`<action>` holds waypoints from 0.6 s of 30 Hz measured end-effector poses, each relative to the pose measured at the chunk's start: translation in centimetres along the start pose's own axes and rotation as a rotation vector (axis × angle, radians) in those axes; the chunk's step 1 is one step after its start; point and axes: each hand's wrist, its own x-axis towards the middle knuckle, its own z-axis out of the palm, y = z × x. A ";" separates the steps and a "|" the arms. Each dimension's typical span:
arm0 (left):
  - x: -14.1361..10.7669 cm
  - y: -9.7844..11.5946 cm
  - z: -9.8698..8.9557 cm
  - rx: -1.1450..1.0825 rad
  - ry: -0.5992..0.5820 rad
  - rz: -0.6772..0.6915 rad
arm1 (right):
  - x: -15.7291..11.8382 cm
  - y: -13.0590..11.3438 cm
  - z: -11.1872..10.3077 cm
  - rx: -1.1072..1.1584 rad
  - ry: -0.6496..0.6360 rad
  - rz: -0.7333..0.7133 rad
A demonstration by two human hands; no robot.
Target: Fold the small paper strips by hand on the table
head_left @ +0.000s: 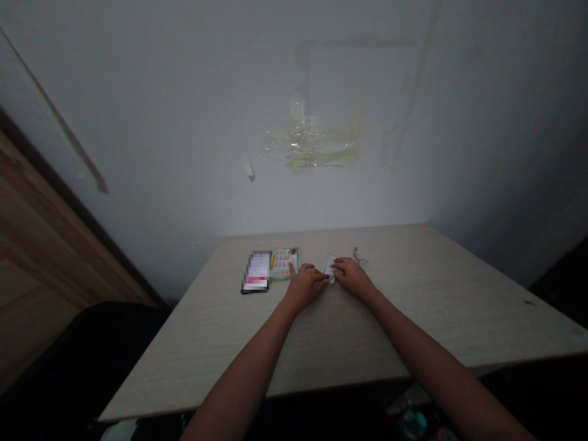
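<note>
A small whitish paper piece (pixel 329 264) with a green edge lies on the table between my hands. My left hand (pixel 305 288) reaches in from the left with its fingers stretched out and its thumb apart; the fingertips touch the paper's lower edge. Curled over the paper's right side are the fingers of my right hand (pixel 353 278); its thumb is hard to make out. Just beyond my left thumb lies a printed sheet (pixel 280 262) with rows of small red and white boxes and a green-yellow border.
A phone (pixel 257 272), its screen blurred out, lies left of the sheet. A crumpled scrap (pixel 361 256) is behind my right hand. The pale wooden table (pixel 220 343) meets a wall (pixel 184 122) bearing tape remnants (pixel 316 144). A dark chair-like shape (pixel 92 367) stands at left.
</note>
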 end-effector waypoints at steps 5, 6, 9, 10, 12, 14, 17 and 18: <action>0.1 -0.4 0.1 -0.064 -0.032 0.005 | -0.1 0.3 -0.1 0.104 -0.072 -0.011; 0.2 -0.5 0.1 -0.071 -0.025 -0.006 | -0.1 0.4 -0.1 0.120 -0.078 -0.019; 0.2 -0.6 0.0 -0.053 0.026 -0.040 | -0.2 0.4 -0.3 0.149 -0.084 -0.043; 0.2 -0.6 0.0 -0.030 0.040 -0.048 | -0.2 0.4 -0.3 0.154 -0.088 -0.049; 0.2 -0.7 -0.1 0.028 0.046 -0.056 | -0.2 0.4 -0.4 0.159 -0.097 -0.054; 0.2 -0.7 -0.2 0.075 0.030 -0.061 | -0.3 0.3 -0.5 0.156 -0.099 -0.050; 0.1 -0.8 -0.1 0.104 0.014 -0.065 | -0.2 0.3 -0.5 0.143 -0.097 -0.058; 0.1 -0.8 -0.1 0.106 0.016 -0.062 | -0.2 0.2 -0.5 0.138 -0.097 -0.066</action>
